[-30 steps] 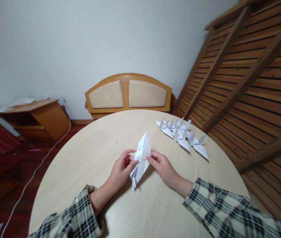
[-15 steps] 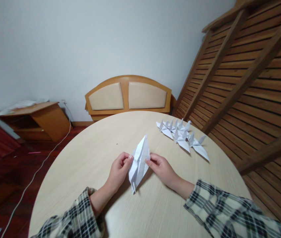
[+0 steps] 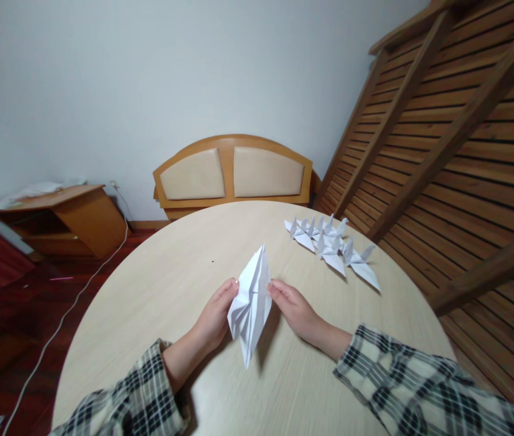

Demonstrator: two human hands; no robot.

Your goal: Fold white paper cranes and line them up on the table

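Between my hands is a sheet of white folded paper (image 3: 252,303), shaped like a long diamond with creases fanning along its lower half. My left hand (image 3: 217,309) grips its left edge, thumb on the near face and the other fingers mostly hidden behind. On the opposite edge, my right hand (image 3: 293,307) pinches the paper between thumb and fingers. The piece is held tilted just over the round table (image 3: 148,290), its long points facing away from me and toward me. Several finished white paper cranes (image 3: 329,251) stand grouped at the table's far right.
A wooden headboard (image 3: 227,175) with beige panels stands behind the table. Slatted wooden boards (image 3: 442,133) lean along the right side. At left are a low wooden cabinet (image 3: 88,224) and a white cable (image 3: 63,327) on the dark red floor.
The folded paper has turned and its layers have spread, so more creases show on its lower half. My left hand has shifted slightly left; both hands still hold it.
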